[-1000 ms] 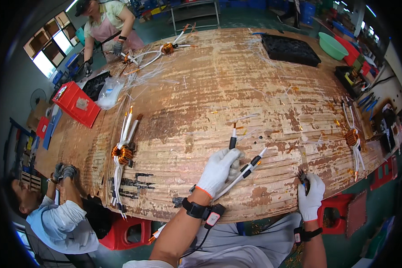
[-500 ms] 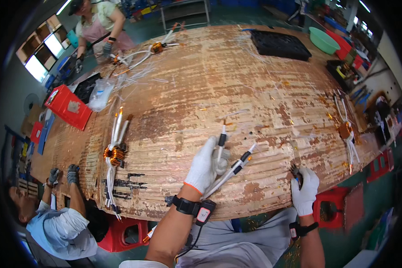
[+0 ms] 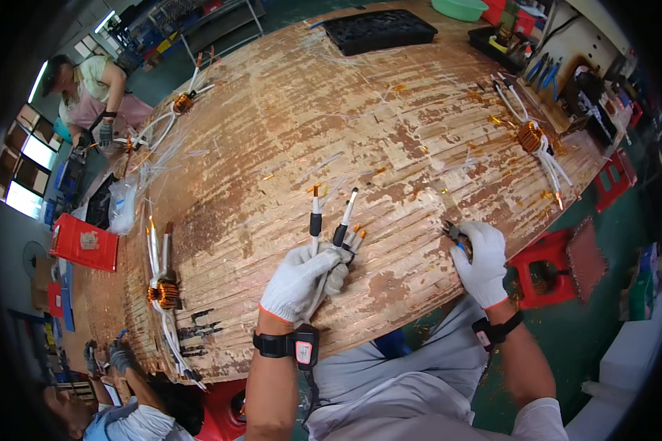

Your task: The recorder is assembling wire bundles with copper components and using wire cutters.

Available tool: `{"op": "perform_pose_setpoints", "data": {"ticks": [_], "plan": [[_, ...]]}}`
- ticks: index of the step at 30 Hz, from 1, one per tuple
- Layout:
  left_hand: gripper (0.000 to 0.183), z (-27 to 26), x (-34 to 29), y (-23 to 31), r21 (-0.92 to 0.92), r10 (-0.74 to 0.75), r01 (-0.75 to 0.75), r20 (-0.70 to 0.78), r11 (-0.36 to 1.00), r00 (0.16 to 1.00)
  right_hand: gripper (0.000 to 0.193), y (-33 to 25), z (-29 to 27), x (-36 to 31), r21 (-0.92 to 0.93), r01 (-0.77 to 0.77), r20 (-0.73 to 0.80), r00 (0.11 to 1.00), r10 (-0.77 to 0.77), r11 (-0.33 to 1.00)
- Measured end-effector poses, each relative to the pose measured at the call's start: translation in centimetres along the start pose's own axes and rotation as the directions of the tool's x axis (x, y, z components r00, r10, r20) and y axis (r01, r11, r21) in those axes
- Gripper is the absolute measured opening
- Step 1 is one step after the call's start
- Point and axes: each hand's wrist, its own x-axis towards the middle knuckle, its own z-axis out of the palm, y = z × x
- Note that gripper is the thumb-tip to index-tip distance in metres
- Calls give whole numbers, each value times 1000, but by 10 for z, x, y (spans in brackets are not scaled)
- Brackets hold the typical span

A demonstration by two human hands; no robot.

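Note:
My left hand [image 3: 301,279], in a white glove, is closed round several white cables [image 3: 349,209]. Their ends rise above the fingers, two with black sleeves and some with bare copper-coloured tips. To the right, near the table's front edge, my gloved right hand [image 3: 485,264] grips a pair of blue-handled cutters [image 3: 454,234]. The cutter jaws point up and left, apart from the cables. What the cables join on to below my left hand is hidden.
On the worn wooden table [image 3: 272,162] lie copper-wound coils with white leads: a left coil [image 3: 163,294], a right coil [image 3: 531,137] and a far coil [image 3: 182,103]. A black tray [image 3: 379,31] sits at the back. Co-workers are at the left; a red stool [image 3: 543,272] stands right.
The view has turned. My left hand has drawn the cables together, so their ends now point upward side by side. The cutters in my right hand show more plainly, jaws forward.

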Motion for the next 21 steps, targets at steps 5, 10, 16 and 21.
{"op": "perform_pose_setpoints", "data": {"ticks": [5,10,16,21], "plan": [[20,-10,4,-10,-149,83,-74,53,986,995,46,1,-5,-2,2,-11,10,1000,11,1000],[20,-14,0,-8,-214,44,-35,38,976,998,45,-2,-2,-2,0,-4,12,1000,4,1000],[25,-8,1,-3,-204,42,-42,-5,978,999,42,2,-2,-4,-12,-12,9,1000,12,1000],[27,-13,4,-7,-144,87,-107,-140,984,986,42,1,-5,-2,5,-13,13,1000,13,1000]]}}
